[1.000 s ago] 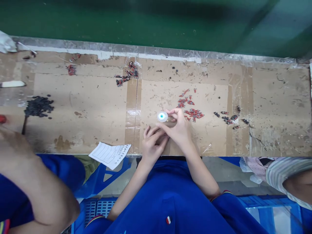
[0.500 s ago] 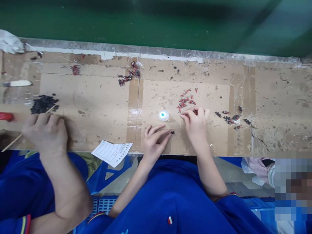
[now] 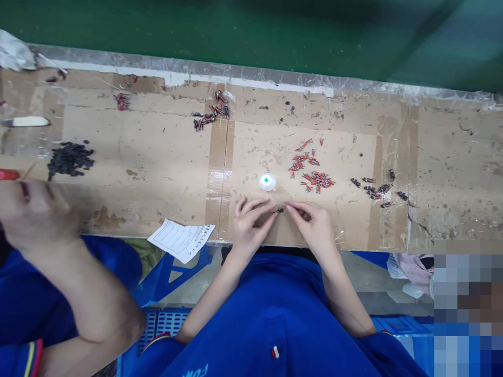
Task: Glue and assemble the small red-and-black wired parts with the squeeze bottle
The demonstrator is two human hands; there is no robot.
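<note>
My left hand (image 3: pixel 252 222) pinches a small black part (image 3: pixel 280 210) between thumb and forefinger. Facing it, my right hand (image 3: pixel 312 217) is closed at the fingertips on a small red piece (image 3: pixel 286 208), which meets the black part. Just beyond my right hand lies a pile of small red pieces with metallic ends (image 3: pixel 319 180), and a looser group of red pieces (image 3: pixel 302 159) lies behind that. A round white container with a bright blue spot (image 3: pixel 267 181) stands ahead of my left hand. To the right are several black-and-red assembled pieces (image 3: pixel 379 191).
A co-worker's hand (image 3: pixel 39 214) is at the left, near a heap of black parts (image 3: pixel 70 158). A printed paper slip (image 3: pixel 183 240) overhangs the front edge of the cardboard-covered table (image 3: pixel 157 173). More black-and-red pieces (image 3: pixel 212 112) and a white-handled tool (image 3: pixel 27 121) lie farther back.
My right hand has come from the red pile toward my left hand with a red piece, uncovering the pile. My left hand stays about in place. The co-worker's hand has moved left.
</note>
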